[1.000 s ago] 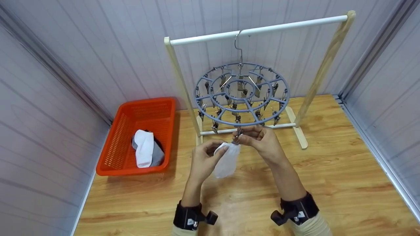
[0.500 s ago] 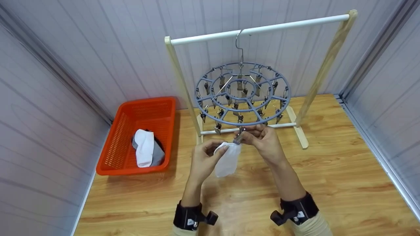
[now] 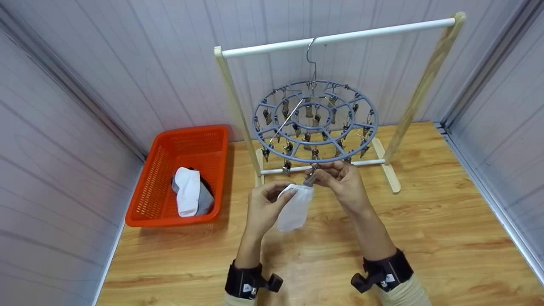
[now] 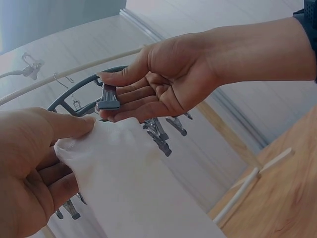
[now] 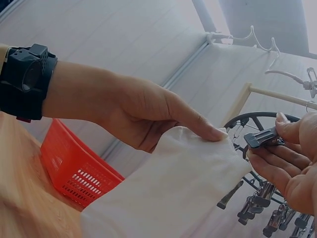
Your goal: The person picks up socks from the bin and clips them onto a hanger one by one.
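Note:
A white sock (image 3: 294, 208) hangs by its cuff from my left hand (image 3: 265, 208), the thumb on the near side and the fingers behind. My right hand (image 3: 342, 185) pinches a metal clip (image 3: 311, 177) between thumb and fingers, just beneath the front rim of a round grey-blue hanger (image 3: 293, 159). In the left wrist view the clip (image 4: 108, 98) points down beside the upper edge of the sock (image 4: 124, 163). A small gap shows between the clip (image 5: 261, 138) and the cuff in the right wrist view.
The hanger hooks over the white bar (image 3: 382, 32) of a wooden-legged rack, with several clips dangling round it. On the left stands a red basket (image 3: 176, 222) holding a white sock (image 3: 187, 191) and grey cloth (image 3: 205, 199). Panelled walls enclose the wood-patterned surface.
The round hanger has turned a little and its dangling clips have shifted. The clip in my right hand has tilted and shows more. My left hand and the sock have barely moved.

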Motion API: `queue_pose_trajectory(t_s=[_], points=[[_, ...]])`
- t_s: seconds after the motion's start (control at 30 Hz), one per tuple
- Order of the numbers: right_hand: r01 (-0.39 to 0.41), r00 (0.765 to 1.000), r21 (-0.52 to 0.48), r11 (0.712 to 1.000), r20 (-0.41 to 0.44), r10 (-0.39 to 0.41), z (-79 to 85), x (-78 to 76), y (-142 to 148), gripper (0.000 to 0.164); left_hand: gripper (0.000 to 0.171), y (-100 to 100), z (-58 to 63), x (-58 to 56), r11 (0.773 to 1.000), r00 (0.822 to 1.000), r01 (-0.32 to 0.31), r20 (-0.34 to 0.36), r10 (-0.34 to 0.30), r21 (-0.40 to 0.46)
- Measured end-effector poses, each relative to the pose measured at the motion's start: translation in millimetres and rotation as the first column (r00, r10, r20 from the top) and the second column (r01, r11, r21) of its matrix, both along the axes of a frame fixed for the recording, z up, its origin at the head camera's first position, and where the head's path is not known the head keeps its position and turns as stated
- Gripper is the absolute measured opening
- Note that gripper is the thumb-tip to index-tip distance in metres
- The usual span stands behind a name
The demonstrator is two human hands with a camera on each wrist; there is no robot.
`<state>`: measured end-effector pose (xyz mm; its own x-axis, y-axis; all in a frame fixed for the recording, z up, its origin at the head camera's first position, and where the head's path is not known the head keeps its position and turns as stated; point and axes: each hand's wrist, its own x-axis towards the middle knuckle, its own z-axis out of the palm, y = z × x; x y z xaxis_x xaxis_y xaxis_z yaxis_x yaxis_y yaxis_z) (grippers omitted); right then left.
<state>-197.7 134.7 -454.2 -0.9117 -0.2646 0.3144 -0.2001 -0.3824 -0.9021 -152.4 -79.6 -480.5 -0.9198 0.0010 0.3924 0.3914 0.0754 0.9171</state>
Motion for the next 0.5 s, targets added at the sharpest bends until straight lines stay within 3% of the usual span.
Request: queue_pose_trajectory(t_s=[0.5], points=[[0.019, 0.997, -0.007, 1.0, -0.074, -0.02, -3.6, 0.5, -5.1, 0.021, 0.013, -0.1, 4.1, 2.6, 0.999, 1.0, -0.008, 0.021, 0.009, -0.046]])
